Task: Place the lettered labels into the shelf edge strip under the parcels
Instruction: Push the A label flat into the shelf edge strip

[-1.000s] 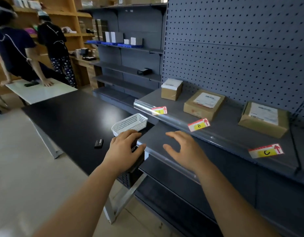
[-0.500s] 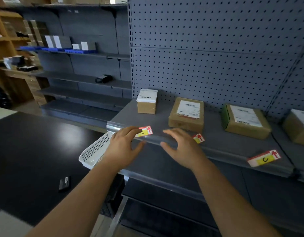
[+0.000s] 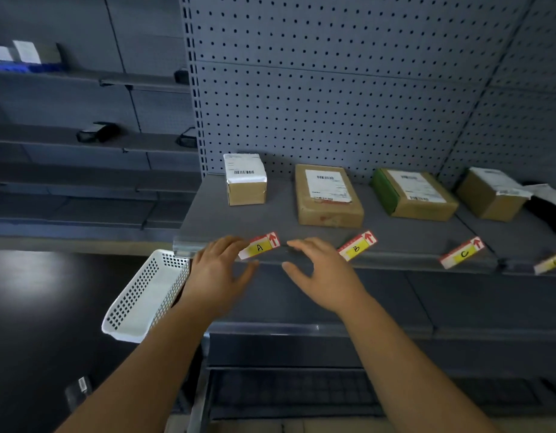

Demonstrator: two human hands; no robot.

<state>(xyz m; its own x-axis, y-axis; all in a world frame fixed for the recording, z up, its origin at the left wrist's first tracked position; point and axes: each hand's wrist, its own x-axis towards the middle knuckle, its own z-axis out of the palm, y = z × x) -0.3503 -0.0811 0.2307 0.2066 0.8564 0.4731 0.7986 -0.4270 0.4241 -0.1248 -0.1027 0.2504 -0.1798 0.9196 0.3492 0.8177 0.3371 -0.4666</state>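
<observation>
- Status: left grip has come off label A and now lies just beside its left end, at the shelf edge strip. Grip state?
- Both released, fingers spread, holding nothing. Right grip lies between label A and label B.
- Label position?
- A, B and label C sit tilted along the strip, in front of the parcels.

At the right edge of the frame a fourth label is cut off, its letter too blurred to read. The left hand is motion-blurred and covers the left end of label A. The left forearm hides part of the white basket. Print on the parcels is too small to read.
</observation>
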